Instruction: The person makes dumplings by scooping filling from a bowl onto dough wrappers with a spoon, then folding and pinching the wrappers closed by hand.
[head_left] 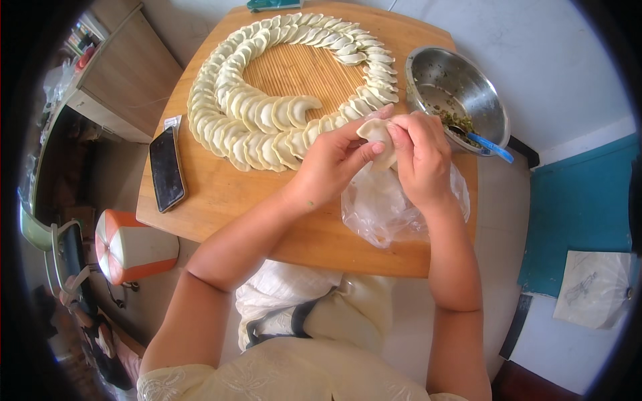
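Between my two hands is a pale dumpling (378, 134), its wrapper folded over, held above the near right part of the table. My left hand (332, 160) grips its left side, thumb across the front. On its right edge, the fingertips of my right hand (424, 154) pinch the dough. Beneath the hands lies a crumpled clear plastic bag (378, 210); what it contains is hard to make out. Rows of finished dumplings (261, 148) overlap in rings on a round ribbed mat (294, 70) just beyond my left hand.
A steel bowl (491, 100) with green filling and a blue-handled spoon (491, 146) stands at the table's right edge. A dark phone (167, 170) lies on the wooden table (221, 214) at left. An orange-and-white stool (137, 247) is on the floor, near a cabinet (127, 67).
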A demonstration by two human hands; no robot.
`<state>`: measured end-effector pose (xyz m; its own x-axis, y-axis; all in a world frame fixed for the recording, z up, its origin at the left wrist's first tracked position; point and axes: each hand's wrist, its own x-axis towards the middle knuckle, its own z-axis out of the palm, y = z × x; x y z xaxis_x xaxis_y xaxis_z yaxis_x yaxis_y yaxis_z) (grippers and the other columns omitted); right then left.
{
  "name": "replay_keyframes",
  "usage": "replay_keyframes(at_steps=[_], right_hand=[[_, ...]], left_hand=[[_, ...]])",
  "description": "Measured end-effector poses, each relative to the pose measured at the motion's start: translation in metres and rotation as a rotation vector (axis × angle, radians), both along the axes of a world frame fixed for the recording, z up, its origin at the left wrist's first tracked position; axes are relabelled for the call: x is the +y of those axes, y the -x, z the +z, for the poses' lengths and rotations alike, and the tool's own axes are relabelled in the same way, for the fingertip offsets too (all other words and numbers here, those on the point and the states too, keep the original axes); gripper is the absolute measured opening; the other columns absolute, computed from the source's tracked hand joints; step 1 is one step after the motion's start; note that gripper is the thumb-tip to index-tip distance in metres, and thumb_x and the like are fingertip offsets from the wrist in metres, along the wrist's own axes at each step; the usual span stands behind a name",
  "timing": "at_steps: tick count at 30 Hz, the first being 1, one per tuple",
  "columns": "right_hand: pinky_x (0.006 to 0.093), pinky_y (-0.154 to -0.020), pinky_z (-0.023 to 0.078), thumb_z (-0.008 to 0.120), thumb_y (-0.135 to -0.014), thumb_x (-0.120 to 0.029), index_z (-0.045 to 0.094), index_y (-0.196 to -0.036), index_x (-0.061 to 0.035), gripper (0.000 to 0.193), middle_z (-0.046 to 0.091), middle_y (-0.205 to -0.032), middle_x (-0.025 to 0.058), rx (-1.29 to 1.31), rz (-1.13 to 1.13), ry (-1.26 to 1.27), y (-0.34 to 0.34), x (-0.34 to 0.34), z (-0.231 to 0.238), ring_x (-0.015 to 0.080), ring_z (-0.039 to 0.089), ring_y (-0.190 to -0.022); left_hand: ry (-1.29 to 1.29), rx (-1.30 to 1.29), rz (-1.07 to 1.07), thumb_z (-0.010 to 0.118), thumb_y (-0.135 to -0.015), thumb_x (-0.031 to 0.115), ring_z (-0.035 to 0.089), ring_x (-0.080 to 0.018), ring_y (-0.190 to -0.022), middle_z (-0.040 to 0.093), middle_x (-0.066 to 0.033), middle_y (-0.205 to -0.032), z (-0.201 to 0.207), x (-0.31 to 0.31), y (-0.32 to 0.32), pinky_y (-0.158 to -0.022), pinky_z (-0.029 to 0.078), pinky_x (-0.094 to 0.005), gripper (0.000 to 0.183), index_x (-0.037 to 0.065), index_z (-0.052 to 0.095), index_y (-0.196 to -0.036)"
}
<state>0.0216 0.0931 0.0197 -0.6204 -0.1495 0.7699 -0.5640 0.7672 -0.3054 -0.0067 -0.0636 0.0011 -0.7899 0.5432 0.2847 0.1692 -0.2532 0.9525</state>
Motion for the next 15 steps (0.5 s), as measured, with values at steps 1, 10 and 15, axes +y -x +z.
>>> replay_keyframes(at_steps=[1,10,15], right_hand=[[0.0386,-0.063,0.038,0.057,-0.085,-0.003,0.052,-0.082,-0.0032,0.005,0.054,-0.072,0.0098,-0.001,0.0,0.001,0.0003,-0.0001,-0.0009,0.0285,0.052,-0.065],[0.0385,-0.064,0.039,0.057,-0.083,-0.002,0.052,-0.085,-0.0033,0.005,0.054,-0.072,0.0093,0.091,-0.029,-0.035,0.0003,0.0005,-0.0015,0.0284,0.052,-0.066],[0.0384,-0.065,0.04,0.058,-0.083,-0.001,0.052,-0.086,-0.0032,0.007,0.053,-0.074,0.0096,0.059,-0.005,-0.089,-0.0003,0.0001,0.0025,0.028,0.053,-0.069]], left_hand=[[0.001,-0.032,-0.007,0.055,-0.093,0.013,0.055,-0.0079,-0.095,0.062,-0.0058,-0.106,0.0005,0.0002,-0.0008,-0.084,0.045,-0.0246,0.04,-0.001,0.047,-0.13],[0.052,-0.134,-0.045,0.054,-0.095,0.022,0.05,-0.004,-0.079,0.061,0.0003,-0.085,-0.0009,-0.0028,0.0015,-0.07,0.044,-0.0225,0.028,-0.002,0.061,-0.106],[0.126,-0.048,-0.058,0.052,-0.096,0.022,0.047,-0.0033,-0.077,0.058,0.0012,-0.082,-0.0021,-0.004,0.0026,-0.068,0.043,-0.0221,0.027,-0.002,0.061,-0.102]])
